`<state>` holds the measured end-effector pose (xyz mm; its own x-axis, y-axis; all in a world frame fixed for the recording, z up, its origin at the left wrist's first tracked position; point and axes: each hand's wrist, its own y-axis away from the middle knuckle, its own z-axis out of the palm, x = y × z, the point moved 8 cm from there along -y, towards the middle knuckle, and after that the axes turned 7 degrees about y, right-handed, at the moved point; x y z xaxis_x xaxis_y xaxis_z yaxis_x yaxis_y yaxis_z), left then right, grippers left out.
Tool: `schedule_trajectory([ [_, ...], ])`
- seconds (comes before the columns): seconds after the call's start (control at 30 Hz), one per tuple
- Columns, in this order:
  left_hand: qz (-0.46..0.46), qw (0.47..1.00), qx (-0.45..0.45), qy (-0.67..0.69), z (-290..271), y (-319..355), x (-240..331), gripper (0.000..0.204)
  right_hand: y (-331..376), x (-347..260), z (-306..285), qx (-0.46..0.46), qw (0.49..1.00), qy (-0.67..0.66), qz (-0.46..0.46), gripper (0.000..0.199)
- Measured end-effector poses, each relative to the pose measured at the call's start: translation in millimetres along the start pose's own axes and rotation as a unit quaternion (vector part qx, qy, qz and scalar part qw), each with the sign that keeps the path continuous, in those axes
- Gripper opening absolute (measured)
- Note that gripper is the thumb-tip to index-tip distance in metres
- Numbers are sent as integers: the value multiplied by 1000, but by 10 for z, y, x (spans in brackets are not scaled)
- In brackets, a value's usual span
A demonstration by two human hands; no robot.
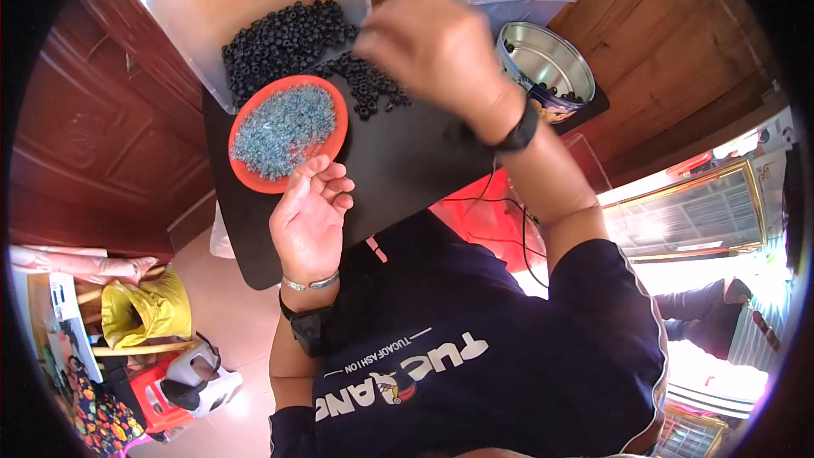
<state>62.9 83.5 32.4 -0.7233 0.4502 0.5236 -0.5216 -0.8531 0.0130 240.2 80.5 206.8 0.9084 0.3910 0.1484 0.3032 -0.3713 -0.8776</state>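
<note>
Clock: I read it from the middle of the black bench (386,174), twelve being the far side.
Left hand (309,220): between seven and eight o'clock, palm up and fingers loosely curled, tips at the plate's near rim; whether they pinch anything I cannot tell.
Right hand (437,51): at one o'clock, blurred, fingers bent; I cannot tell whether it grasps something.
Orange plate (341,123): between nine and ten o'clock, heaped with clear bluish beads (284,131).
Left bin (186,34): at eleven, see-through, with many black beads (284,42).
Loose black beads (369,89): at twelve, scattered beside that bin.
Right bin (526,10): at one, beyond my right hand, more black beads inside.
Round tin (549,51): at two, a few black beads within.
</note>
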Motion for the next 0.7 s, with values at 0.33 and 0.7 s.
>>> schedule_trajectory([
  [0.33, 11, 999, 38, 11, -249, 93, 105, 27, -157, 814, 354, -117, 954, -221, 168, 31],
  [0.7, 5, 998, 65, 15, -507, 256, 30, 24, 803, 185, 1206, -424, 893, -141, 62, 18],
])
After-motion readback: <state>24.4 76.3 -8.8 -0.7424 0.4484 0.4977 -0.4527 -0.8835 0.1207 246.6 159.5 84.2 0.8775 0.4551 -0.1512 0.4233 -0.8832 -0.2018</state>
